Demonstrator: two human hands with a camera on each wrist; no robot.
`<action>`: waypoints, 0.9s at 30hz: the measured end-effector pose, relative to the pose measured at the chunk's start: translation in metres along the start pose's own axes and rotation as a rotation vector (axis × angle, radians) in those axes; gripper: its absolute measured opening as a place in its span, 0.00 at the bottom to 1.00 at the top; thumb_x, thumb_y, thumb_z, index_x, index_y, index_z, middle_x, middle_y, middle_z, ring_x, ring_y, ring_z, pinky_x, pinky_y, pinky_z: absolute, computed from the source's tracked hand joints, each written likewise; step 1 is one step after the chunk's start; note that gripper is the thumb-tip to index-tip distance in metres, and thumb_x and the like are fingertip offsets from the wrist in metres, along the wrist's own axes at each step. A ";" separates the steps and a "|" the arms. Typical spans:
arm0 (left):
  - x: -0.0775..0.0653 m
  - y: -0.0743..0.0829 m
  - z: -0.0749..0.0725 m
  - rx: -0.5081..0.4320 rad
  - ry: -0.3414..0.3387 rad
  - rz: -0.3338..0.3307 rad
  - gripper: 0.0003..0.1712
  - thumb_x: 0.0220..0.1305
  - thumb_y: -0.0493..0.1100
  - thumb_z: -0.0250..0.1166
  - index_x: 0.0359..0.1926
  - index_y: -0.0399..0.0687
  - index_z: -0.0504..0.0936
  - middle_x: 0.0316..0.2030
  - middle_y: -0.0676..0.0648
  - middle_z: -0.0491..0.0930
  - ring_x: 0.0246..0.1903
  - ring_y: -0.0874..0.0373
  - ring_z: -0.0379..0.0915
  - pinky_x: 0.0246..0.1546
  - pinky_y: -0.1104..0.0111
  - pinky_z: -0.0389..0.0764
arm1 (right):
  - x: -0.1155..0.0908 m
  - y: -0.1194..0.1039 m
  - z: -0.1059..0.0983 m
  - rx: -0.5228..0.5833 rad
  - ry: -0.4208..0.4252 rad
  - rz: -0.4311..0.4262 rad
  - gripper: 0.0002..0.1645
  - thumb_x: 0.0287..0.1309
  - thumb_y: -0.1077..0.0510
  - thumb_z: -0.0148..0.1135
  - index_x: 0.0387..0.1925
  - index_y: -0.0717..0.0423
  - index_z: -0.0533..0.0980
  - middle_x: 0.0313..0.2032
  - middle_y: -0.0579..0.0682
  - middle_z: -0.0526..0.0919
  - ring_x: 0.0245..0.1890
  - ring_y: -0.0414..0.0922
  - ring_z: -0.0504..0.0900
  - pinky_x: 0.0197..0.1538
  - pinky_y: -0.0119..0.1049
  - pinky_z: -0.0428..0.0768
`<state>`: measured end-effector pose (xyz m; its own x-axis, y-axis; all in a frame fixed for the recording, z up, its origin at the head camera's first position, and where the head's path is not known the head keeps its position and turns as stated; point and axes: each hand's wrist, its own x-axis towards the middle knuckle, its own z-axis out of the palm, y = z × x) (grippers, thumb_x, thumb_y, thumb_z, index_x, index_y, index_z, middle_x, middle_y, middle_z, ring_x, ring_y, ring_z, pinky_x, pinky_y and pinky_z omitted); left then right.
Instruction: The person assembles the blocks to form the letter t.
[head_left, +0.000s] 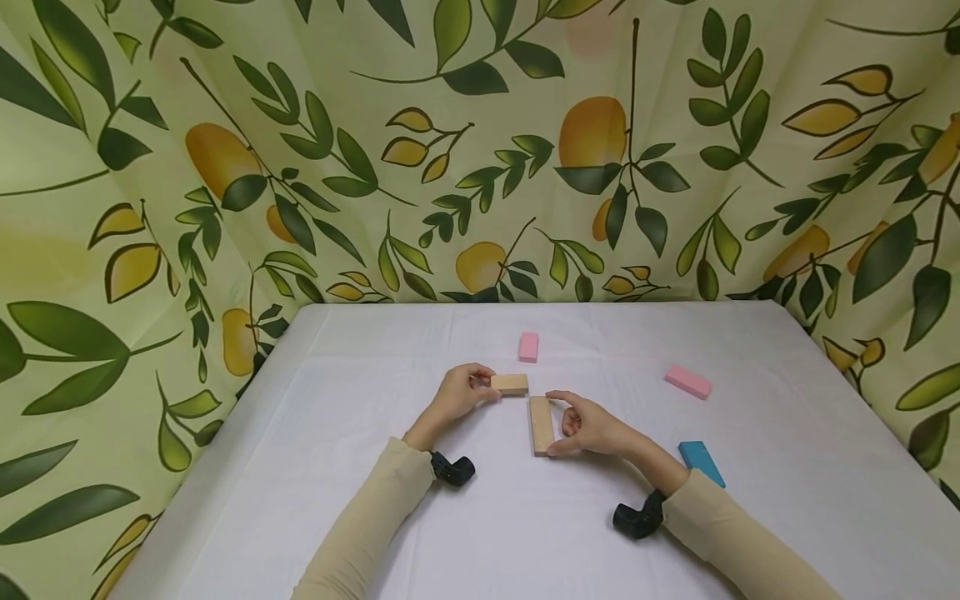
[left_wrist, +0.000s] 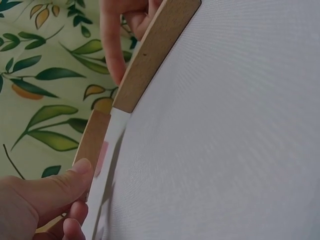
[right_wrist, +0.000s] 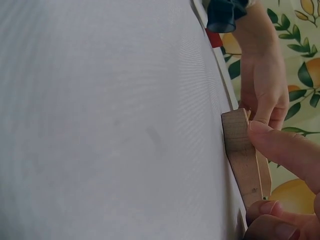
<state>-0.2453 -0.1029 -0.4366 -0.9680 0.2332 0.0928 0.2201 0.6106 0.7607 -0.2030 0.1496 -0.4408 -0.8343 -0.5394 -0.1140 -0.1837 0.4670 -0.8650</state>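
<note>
My left hand pinches the left end of a small plain wooden block between thumb and fingers. This block lies crosswise, and in the left wrist view its wooden side slants up from the thumb. My right hand holds a second, longer-looking wooden block by its ends, index finger at the far end and thumb at the near one. That block points away from me, its far end close to the first block's right end. Whether the two blocks touch, I cannot tell.
A pink block lies beyond the hands, and another pink block lies to the right. A blue block is beside the right forearm. White cloth covers the table; a leaf-patterned curtain hangs behind it.
</note>
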 end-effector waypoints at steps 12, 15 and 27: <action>-0.001 0.003 0.003 0.001 0.011 0.006 0.17 0.52 0.38 0.73 0.43 0.36 0.83 0.36 0.38 0.85 0.25 0.64 0.61 0.25 0.79 0.62 | 0.000 0.000 0.001 0.030 -0.005 0.001 0.54 0.42 0.62 0.77 0.68 0.70 0.56 0.22 0.45 0.66 0.22 0.35 0.63 0.26 0.25 0.63; 0.001 0.002 0.005 0.006 0.019 0.011 0.17 0.51 0.38 0.74 0.43 0.37 0.84 0.37 0.39 0.86 0.24 0.64 0.61 0.25 0.79 0.62 | 0.000 0.000 0.001 0.036 -0.005 0.004 0.54 0.42 0.62 0.76 0.68 0.69 0.56 0.22 0.46 0.66 0.22 0.36 0.63 0.26 0.25 0.63; 0.002 0.004 0.011 0.011 0.026 0.004 0.18 0.51 0.39 0.74 0.43 0.37 0.84 0.38 0.38 0.86 0.24 0.64 0.61 0.24 0.79 0.61 | 0.000 0.000 0.001 0.025 -0.002 0.020 0.54 0.43 0.61 0.76 0.68 0.68 0.57 0.22 0.46 0.66 0.22 0.37 0.63 0.26 0.26 0.63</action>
<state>-0.2447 -0.0913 -0.4408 -0.9700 0.2158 0.1122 0.2247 0.6178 0.7535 -0.2028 0.1490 -0.4417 -0.8369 -0.5312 -0.1322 -0.1538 0.4599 -0.8745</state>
